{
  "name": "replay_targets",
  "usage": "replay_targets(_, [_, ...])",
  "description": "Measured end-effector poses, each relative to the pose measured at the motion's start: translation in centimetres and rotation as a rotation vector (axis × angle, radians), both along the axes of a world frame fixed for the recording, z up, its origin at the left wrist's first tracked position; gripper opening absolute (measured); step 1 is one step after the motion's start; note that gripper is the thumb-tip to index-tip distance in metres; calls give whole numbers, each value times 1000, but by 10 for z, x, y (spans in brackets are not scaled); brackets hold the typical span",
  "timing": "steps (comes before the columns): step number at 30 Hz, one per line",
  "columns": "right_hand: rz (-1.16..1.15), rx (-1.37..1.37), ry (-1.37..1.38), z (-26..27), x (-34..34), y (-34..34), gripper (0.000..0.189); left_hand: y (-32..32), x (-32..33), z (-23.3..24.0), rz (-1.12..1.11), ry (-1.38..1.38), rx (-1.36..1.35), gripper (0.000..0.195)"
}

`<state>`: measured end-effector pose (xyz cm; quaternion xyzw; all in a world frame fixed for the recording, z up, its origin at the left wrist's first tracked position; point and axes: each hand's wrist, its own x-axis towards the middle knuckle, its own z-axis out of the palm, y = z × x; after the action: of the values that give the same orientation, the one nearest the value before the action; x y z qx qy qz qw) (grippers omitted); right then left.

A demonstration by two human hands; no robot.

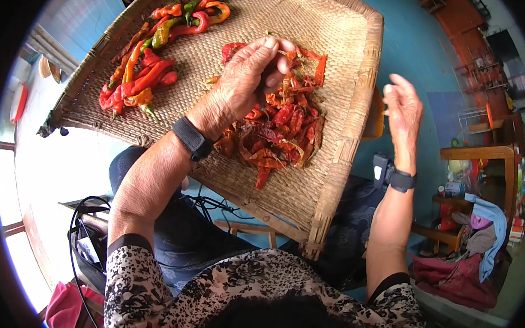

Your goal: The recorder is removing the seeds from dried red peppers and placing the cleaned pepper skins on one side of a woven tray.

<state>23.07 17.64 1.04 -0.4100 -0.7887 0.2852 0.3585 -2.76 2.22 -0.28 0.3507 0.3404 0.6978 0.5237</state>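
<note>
A woven winnowing basket [253, 11] lies tilted over the lap. My left hand [256, 67] is above its middle, fingers curled with the thumb near the fingertips; whether something small is between them is hidden. Just below that hand is a pile of dried red chili peppers [282, 126], shrivelled, some with stems. Fresher red, orange and green chili peppers [149, 76] lie at the basket's upper left. Off the basket's right rim, my right hand [400, 101] is raised with its fingers bent and apart, holding nothing that shows.
An orange container [374, 116] shows partly behind the basket's right rim. A wooden chair [478, 152] heaped with cloths stands at the right. Black cables [211, 205] hang below the basket. A black bag [91, 242] and a pink cloth [68, 311] are at the left.
</note>
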Motion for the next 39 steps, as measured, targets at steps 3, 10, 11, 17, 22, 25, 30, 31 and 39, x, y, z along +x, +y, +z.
replay_targets(3, [433,-550,138,19,-39,-49,41,1,9,2,-30,16,86,33])
replay_targets(10, [736,-835,-31,10,-86,-96,34,0,27,5,-28,-48,122,34])
replay_targets(11, [729,-834,-11,7,-88,-96,29,-1,25,4,-60,-40,141,32])
replay_targets(17, [357,-327,60,15,-75,-76,17,-6,10,3,134,493,5,49])
replay_targets(22, [-34,144,-41,2,-22,1,19,-23,6,-4,-197,1361,-38,66])
replay_targets(25, [-142,128,-287,8,-4,14,26,-41,23,-22,-62,1778,-42,72])
replay_targets(30, [-205,506,-456,-11,8,20,31,-33,32,-32,41,1803,-32,58])
replay_targets(31, [-205,507,-455,-6,2,13,31,-29,32,-32,51,1792,-13,51])
replay_targets(39, [314,39,-95,4,-43,-33,18,-9,11,-19,31,1295,15,18])
